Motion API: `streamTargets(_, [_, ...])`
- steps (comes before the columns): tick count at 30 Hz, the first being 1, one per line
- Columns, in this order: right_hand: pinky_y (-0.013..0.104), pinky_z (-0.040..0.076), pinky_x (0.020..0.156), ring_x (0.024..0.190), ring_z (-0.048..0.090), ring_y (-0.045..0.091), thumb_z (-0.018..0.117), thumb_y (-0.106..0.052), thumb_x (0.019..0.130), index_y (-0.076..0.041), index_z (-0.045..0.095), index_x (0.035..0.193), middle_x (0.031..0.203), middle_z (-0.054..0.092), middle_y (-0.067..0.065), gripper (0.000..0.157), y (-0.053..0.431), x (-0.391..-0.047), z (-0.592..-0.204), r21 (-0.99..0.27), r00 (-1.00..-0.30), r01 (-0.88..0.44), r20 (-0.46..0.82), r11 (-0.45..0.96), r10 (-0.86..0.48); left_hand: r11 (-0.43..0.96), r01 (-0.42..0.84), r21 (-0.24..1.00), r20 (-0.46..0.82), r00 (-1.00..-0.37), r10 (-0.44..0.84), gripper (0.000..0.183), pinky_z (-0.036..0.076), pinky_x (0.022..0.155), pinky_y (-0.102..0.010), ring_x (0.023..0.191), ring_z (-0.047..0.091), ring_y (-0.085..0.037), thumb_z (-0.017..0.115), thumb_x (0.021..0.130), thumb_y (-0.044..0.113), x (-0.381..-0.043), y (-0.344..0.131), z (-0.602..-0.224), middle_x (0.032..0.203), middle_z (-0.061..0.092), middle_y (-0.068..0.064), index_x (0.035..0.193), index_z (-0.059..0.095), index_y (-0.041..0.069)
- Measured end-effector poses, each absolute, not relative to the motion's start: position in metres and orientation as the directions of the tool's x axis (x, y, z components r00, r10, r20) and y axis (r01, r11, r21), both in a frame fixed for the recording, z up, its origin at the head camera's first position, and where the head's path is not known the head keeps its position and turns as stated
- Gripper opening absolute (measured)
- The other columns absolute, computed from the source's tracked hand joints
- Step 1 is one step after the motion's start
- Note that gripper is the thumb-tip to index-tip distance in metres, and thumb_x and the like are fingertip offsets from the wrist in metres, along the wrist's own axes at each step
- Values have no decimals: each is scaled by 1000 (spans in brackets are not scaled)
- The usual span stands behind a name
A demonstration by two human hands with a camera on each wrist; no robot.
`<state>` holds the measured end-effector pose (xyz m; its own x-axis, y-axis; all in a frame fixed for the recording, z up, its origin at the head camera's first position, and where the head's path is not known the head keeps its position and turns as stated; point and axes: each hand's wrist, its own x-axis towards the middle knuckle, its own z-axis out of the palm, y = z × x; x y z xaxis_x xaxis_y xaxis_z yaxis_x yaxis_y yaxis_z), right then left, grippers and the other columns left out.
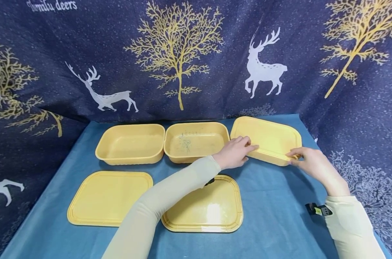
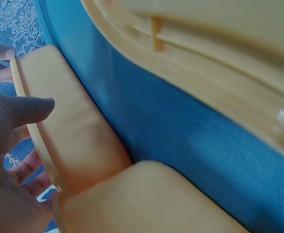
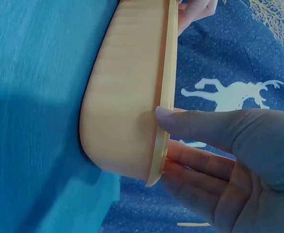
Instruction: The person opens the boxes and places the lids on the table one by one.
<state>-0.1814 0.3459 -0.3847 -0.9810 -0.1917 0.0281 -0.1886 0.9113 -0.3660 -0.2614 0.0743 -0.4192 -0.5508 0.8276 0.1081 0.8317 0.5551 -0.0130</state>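
Observation:
At the back right stands a yellow plastic box (image 1: 271,158), its front side wall seen in both wrist views. A flat yellow lid (image 1: 267,133) covers its top. My left hand (image 1: 232,154) holds the lid's front edge near the left corner, thumb in front of the rim and fingers over the top. At the front right corner my right hand (image 1: 317,167) pinches the lid's rim (image 3: 165,97), its thumb (image 3: 181,124) low on the edge and the other fingers across the upper face.
Two uncovered yellow boxes, one at left (image 1: 131,144) and one in the middle (image 1: 197,142), stand side by side along the back. In front of them lie two more lids, a left one (image 1: 109,198) and a middle one (image 1: 202,208) partly under my left forearm. Blue cloth (image 1: 270,216) covers the table.

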Motion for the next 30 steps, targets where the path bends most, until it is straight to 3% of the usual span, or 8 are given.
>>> streamTargets(6, [64,46,84,103,61,50,76,-15,90,3,73,114,119,65,31,30,361,-179,-387,-340,-983,-181,56,923,-173,570,821,-34,87,-566,820,60,42,93,-30,116,45,-16,63,100,38,-253,90,-420,136,47,0,155,42,26])
streamTargets(12, [64,45,79,103,59,54,75,-15,91,5,71,117,118,63,35,33,378,-176,-390,-333,-989,-151,42,931,-145,574,817,-46,74,-570,818,61,42,95,-30,115,43,-15,59,101,42,-247,106,-419,137,46,2,156,40,26])
streamTargets(19, [66,44,83,107,56,55,75,-19,91,4,70,119,122,61,35,36,376,-176,-391,-344,-991,-136,40,929,-130,610,792,25,119,-609,784,50,45,94,-29,117,49,-15,61,101,36,-257,98,-416,135,53,0,148,52,20])
streamTargets(25, [66,41,93,113,56,51,78,-22,89,0,70,120,123,63,30,39,357,-175,-394,-321,-968,-232,172,918,-185,678,735,30,144,-674,724,48,40,107,-33,123,52,-20,60,101,43,-271,85,-413,136,56,-5,141,58,17])
streamTargets(30, [63,43,93,113,59,47,79,-21,88,-3,72,120,121,67,24,37,347,-177,-401,-316,-945,-284,249,905,-210,696,716,64,119,-698,706,45,46,101,-33,126,49,-23,56,103,46,-273,82,-415,139,55,-8,134,62,16])
